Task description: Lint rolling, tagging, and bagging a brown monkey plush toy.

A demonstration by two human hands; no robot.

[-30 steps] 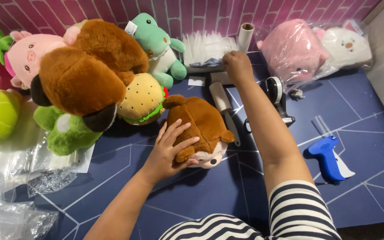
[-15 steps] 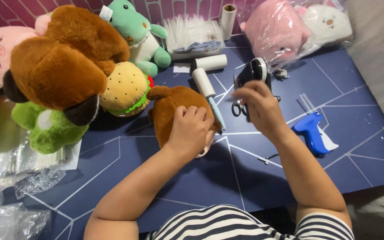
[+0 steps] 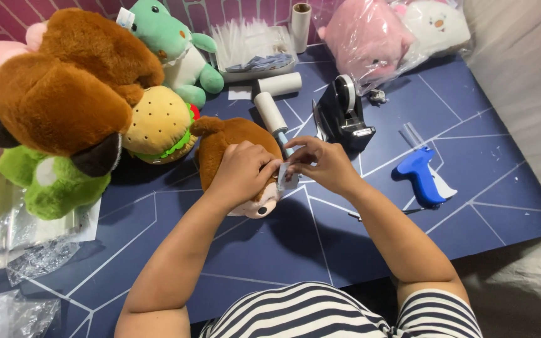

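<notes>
A small brown plush animal (image 3: 223, 141) lies on the dark blue table (image 3: 270, 244) in front of me. My left hand (image 3: 242, 170) presses down on it, fingers curled over its body. My right hand (image 3: 320, 163) pinches a small white tag (image 3: 285, 175) right at the toy's side, touching my left fingertips. A black tape dispenser (image 3: 344, 116) stands just behind my right hand. A blue tagging gun (image 3: 422, 175) lies to the right.
A heap of plush toys fills the left: a big brown dog (image 3: 64, 94), a burger (image 3: 158, 125), a green dinosaur (image 3: 170, 47), a green frog (image 3: 51, 184). Bagged pink and white plushes (image 3: 377, 37) sit at the back right. Lint rollers (image 3: 273, 106), a tray (image 3: 255, 47), plastic bags (image 3: 7, 250).
My right hand came back from the far edge of the table past the tape dispenser and now meets my left hand at the brown plush, holding a small white tag.
</notes>
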